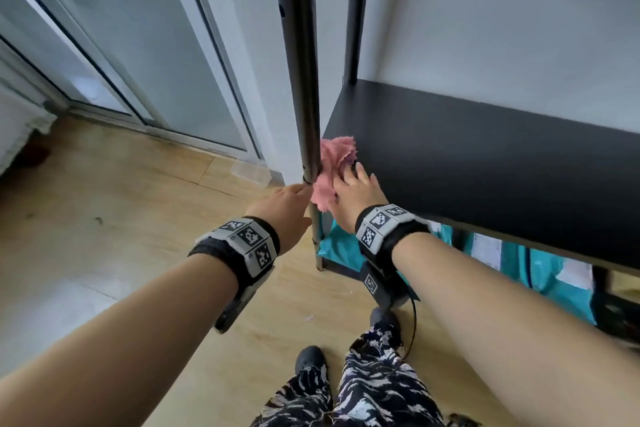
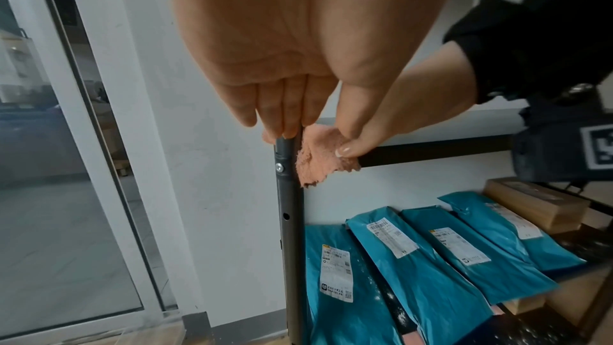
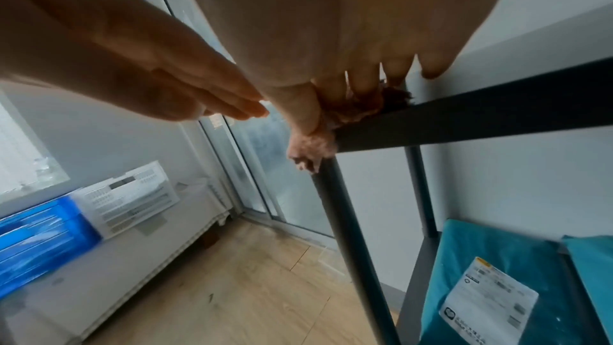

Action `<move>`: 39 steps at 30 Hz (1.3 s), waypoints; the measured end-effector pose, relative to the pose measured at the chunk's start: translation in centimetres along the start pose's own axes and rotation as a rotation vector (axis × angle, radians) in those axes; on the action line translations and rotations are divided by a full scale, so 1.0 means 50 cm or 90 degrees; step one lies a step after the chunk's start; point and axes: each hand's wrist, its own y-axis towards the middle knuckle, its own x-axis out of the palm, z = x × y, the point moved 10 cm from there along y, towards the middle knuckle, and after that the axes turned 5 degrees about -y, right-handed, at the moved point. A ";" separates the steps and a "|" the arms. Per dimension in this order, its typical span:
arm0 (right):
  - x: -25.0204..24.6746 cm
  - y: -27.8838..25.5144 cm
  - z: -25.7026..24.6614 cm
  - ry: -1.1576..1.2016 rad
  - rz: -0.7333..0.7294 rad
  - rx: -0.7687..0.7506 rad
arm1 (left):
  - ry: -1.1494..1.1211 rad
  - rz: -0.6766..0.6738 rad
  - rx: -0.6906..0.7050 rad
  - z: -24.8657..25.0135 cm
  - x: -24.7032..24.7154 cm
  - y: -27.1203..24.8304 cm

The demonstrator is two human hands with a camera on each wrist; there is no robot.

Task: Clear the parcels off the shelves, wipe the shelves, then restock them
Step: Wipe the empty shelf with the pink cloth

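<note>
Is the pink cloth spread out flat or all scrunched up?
Scrunched up. The pink cloth bunches in folds under the right hand at the shelf corner.

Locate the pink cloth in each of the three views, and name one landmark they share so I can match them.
Head: the pink cloth sits mid-frame at the front left corner of the black shelf, under the right hand.
Left wrist: centre, just right of the grey post, pinched at the shelf edge.
Right wrist: centre, bunched over the shelf corner, a tuft hanging below.
Shared landmark: the grey post, touching the cloth in every view.
</note>
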 end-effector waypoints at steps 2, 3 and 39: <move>0.006 0.005 -0.001 0.005 -0.043 0.024 | 0.013 0.008 0.018 -0.001 -0.007 -0.012; 0.010 0.002 0.006 0.015 -0.067 0.032 | 0.019 0.011 0.025 0.000 -0.011 -0.016; -0.170 -0.937 1.003 0.330 0.418 0.531 | -0.036 0.012 0.481 1.233 0.139 -0.039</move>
